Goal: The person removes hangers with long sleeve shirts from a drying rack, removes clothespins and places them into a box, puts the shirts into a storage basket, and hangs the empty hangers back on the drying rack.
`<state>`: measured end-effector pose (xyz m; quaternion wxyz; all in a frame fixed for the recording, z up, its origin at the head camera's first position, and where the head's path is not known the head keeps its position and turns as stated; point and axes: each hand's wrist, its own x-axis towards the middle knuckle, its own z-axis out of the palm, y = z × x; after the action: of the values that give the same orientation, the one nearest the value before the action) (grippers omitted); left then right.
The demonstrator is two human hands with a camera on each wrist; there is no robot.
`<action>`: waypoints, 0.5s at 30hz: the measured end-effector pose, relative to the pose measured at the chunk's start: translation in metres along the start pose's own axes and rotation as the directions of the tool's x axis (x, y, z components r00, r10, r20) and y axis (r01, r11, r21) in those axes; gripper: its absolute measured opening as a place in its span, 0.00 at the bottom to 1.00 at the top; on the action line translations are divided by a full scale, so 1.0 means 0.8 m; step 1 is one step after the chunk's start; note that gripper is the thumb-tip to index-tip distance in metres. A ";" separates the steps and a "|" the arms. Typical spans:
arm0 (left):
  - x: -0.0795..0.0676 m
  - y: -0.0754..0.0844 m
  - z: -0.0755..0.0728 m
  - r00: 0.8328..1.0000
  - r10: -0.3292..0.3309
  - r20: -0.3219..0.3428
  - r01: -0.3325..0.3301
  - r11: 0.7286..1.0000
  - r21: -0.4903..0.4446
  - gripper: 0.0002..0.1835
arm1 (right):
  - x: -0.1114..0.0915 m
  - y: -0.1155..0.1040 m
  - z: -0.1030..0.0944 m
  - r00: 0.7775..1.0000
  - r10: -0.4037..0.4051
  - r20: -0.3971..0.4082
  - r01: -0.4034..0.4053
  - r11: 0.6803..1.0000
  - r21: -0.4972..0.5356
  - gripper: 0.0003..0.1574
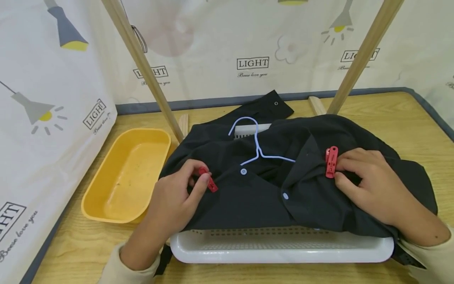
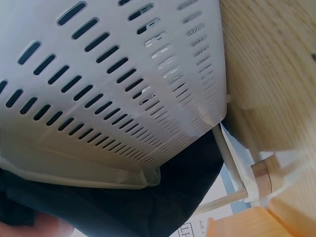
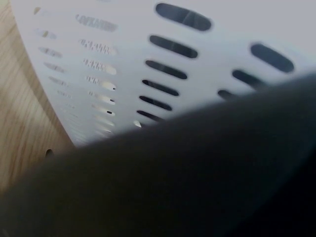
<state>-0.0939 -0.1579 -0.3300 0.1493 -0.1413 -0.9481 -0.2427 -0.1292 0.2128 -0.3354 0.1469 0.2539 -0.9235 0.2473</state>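
Observation:
A black shirt (image 1: 220, 209) with pale blue buttons lies across a white slotted basket (image 1: 283, 257). The hook of a light blue wire hanger (image 1: 257, 138) rises at the shirt's neck, and cloth hides the hanger's outer ends. My left hand (image 1: 177, 195) pinches a red clothespin (image 1: 212, 184) between thumb and fingers over the shirt's left part. On the right part, my right hand (image 1: 369, 185) holds another red clothespin (image 1: 331, 161) by its right edge, thumb below the fingers. Dark cloth (image 3: 148, 187) covers much of the right wrist view.
An empty yellow tub (image 1: 124, 177) stands on the wooden table (image 1: 397, 118) left of the basket. Two wooden poles (image 1: 149, 75) rise behind the shirt, one on each side. Patterned white sheeting (image 1: 213, 31) hangs at the back and left.

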 end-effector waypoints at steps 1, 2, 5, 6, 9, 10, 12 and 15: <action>0.000 0.000 0.000 1.000 0.002 0.002 -0.002 1.000 0.004 0.09 | -0.001 0.000 0.000 1.000 0.004 0.003 -0.004 1.000 0.000 0.04; 0.000 0.001 0.000 1.000 0.003 0.003 -0.003 1.000 0.007 0.09 | -0.001 0.000 0.000 1.000 0.007 0.005 -0.007 1.000 -0.001 0.04; -0.001 0.001 -0.001 1.000 -0.002 0.007 0.002 1.000 0.012 0.08 | -0.001 0.000 0.000 1.000 0.007 0.005 -0.007 1.000 -0.002 0.05; -0.001 0.002 -0.001 1.000 -0.006 0.009 0.006 1.000 0.014 0.07 | -0.001 0.000 0.000 1.000 0.003 0.004 -0.003 1.000 -0.002 0.05; -0.002 0.002 -0.002 1.000 -0.018 0.016 0.018 1.000 0.018 0.07 | 0.001 0.000 0.000 1.000 0.000 0.001 0.000 1.000 -0.003 0.05; -0.001 0.002 -0.002 1.000 -0.021 0.019 0.021 1.000 0.019 0.08 | 0.001 0.000 0.000 1.000 0.001 0.001 -0.001 1.000 -0.004 0.05; -0.001 0.002 -0.002 0.999 -0.028 0.024 0.028 0.999 0.018 0.08 | 0.001 -0.001 0.000 1.000 0.002 0.000 -0.002 1.000 -0.005 0.04; 0.000 0.003 -0.002 0.999 -0.034 0.026 0.034 0.999 0.022 0.10 | 0.001 -0.001 -0.001 1.000 -0.002 -0.004 0.002 1.000 -0.003 0.04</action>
<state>-0.0932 -0.1569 -0.3278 0.1340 -0.1268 -0.9548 -0.2329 -0.1295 0.2124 -0.3345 0.1495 0.2543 -0.9232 0.2462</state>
